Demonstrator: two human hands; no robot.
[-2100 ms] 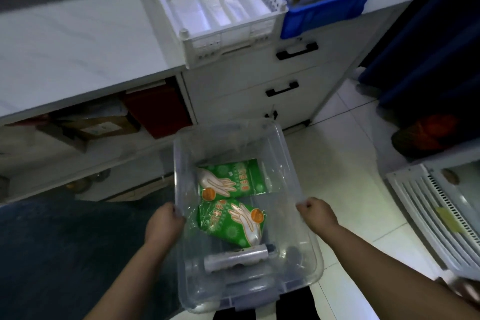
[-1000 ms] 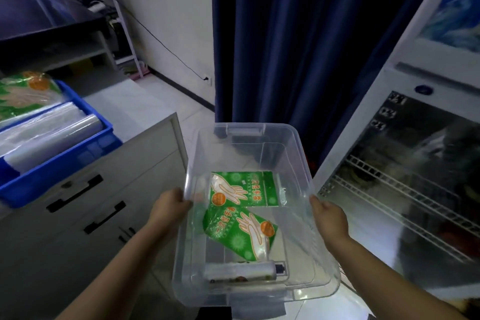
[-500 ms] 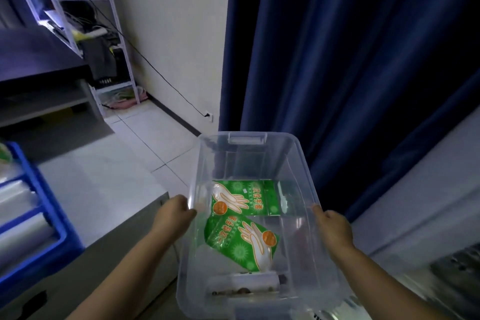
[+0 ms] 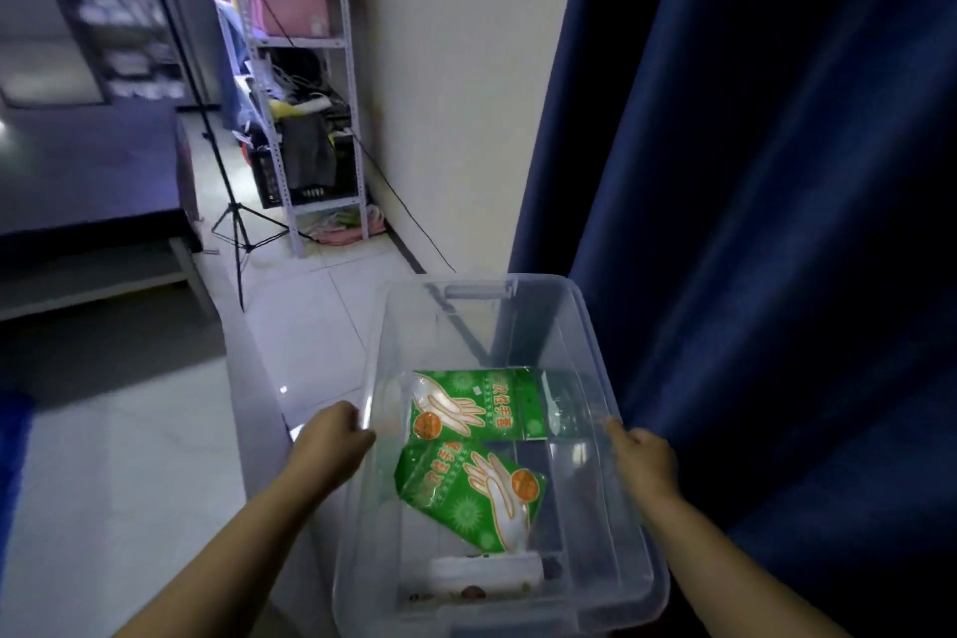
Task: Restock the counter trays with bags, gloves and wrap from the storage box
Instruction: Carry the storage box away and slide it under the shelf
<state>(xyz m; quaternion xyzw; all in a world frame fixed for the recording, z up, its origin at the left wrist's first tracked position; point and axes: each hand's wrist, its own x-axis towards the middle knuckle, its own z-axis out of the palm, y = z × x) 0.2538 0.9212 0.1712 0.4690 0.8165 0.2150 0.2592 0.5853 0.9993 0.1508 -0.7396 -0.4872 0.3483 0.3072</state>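
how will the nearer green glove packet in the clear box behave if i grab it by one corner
The nearer glove packet looks like a thin, flat plastic pouch, so it would probably flop and bend. It seems light for its size. Its glossy film may be slippery, and it could slide in the storage box.

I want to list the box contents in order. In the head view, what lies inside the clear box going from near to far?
White roll → tilted green glove packet → flat green glove packet → the bare far end of the clear storage box.
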